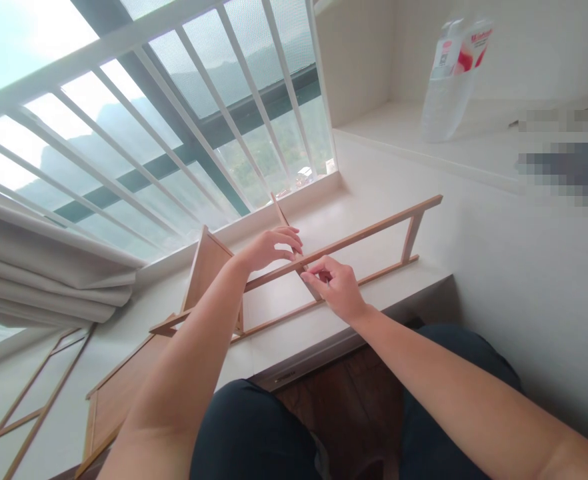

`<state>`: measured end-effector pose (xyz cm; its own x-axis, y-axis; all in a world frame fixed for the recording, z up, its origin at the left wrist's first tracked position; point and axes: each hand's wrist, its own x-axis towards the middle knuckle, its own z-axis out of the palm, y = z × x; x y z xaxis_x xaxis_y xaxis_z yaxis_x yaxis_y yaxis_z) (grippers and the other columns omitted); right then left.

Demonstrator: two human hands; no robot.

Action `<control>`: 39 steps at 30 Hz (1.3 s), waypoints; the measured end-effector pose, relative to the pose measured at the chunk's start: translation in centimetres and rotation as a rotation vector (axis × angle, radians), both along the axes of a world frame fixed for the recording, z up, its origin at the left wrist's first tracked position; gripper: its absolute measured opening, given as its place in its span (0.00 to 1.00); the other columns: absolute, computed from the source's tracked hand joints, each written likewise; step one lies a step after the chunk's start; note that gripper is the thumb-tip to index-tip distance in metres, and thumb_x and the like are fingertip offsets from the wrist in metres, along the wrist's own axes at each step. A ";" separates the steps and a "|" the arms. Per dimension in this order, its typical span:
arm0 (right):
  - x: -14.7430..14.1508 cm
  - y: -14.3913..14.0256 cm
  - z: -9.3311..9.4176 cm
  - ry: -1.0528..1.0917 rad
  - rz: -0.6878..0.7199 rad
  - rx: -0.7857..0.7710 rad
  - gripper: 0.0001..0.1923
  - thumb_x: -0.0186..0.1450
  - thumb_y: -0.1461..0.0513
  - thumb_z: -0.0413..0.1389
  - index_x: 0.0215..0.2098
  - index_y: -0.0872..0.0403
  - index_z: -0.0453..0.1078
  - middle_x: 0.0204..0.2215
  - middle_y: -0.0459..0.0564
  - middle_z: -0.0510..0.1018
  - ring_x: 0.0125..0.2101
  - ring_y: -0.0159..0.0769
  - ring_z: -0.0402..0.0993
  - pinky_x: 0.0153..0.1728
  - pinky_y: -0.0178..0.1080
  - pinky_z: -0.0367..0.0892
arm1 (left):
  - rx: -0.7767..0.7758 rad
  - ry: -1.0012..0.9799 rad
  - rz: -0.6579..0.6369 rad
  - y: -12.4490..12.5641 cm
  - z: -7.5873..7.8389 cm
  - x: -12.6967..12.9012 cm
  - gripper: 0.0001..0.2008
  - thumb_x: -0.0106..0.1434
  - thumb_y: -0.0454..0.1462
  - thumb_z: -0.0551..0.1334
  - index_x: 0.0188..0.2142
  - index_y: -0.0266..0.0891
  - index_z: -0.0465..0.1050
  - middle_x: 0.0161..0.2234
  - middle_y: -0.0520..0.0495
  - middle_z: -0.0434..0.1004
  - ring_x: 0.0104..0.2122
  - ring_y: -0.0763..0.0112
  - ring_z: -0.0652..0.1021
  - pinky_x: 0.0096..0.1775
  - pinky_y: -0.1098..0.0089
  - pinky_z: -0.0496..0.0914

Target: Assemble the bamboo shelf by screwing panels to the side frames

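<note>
At frame centre, the left hand (pixel 273 245) and right hand (pixel 335 283) pinch closed fingers on a slim, smooth light-wood ladder-like frame (pixel 374 230) lying across the white matte window ledge (pixel 324 320).

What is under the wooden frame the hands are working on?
The wooden frame stands on a white sill. Both hands, left hand and right hand, cover its middle joint, so what lies there is hidden.

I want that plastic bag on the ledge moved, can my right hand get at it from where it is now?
Probably not without leaning. The right hand is on the wooden frame, and the bag stands far back on the ledge. Nothing blocks the way across the sill.
</note>
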<state>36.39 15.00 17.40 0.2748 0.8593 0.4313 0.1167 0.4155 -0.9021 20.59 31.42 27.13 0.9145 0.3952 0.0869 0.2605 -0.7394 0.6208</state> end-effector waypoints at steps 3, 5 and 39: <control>-0.2 0.1 0.3 0.001 0.001 0.016 0.12 0.66 0.53 0.63 0.31 0.52 0.72 0.20 0.41 0.69 0.21 0.30 0.60 0.26 0.36 0.60 | 0.000 -0.010 -0.003 0.1 -0.2 0.0 0.12 0.63 0.48 0.70 0.37 0.44 0.85 0.44 0.41 0.83 0.60 0.52 0.73 0.64 0.52 0.66; -0.4 0.3 0.3 0.002 -0.012 0.025 0.12 0.66 0.53 0.64 0.31 0.52 0.73 0.20 0.41 0.69 0.21 0.30 0.60 0.26 0.36 0.60 | -0.001 -0.016 -0.009 0.1 -0.2 0.0 0.12 0.63 0.48 0.70 0.37 0.44 0.85 0.44 0.41 0.83 0.60 0.53 0.73 0.64 0.52 0.66; -1.1 1.7 -0.2 -0.071 -0.137 -0.040 0.22 0.67 0.43 0.62 0.28 0.50 0.72 0.17 0.43 0.73 0.20 0.33 0.67 0.29 0.37 0.64 | 0.032 0.035 0.002 -0.6 0.4 0.4 0.16 0.63 0.53 0.68 0.34 0.43 0.84 0.40 0.41 0.81 0.56 0.52 0.74 0.60 0.55 0.67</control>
<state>35.34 16.71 17.17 0.3609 0.8326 0.4201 0.2341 0.3552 -0.9050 21.00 30.82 27.58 0.9164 0.3945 0.0673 0.2833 -0.7583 0.5871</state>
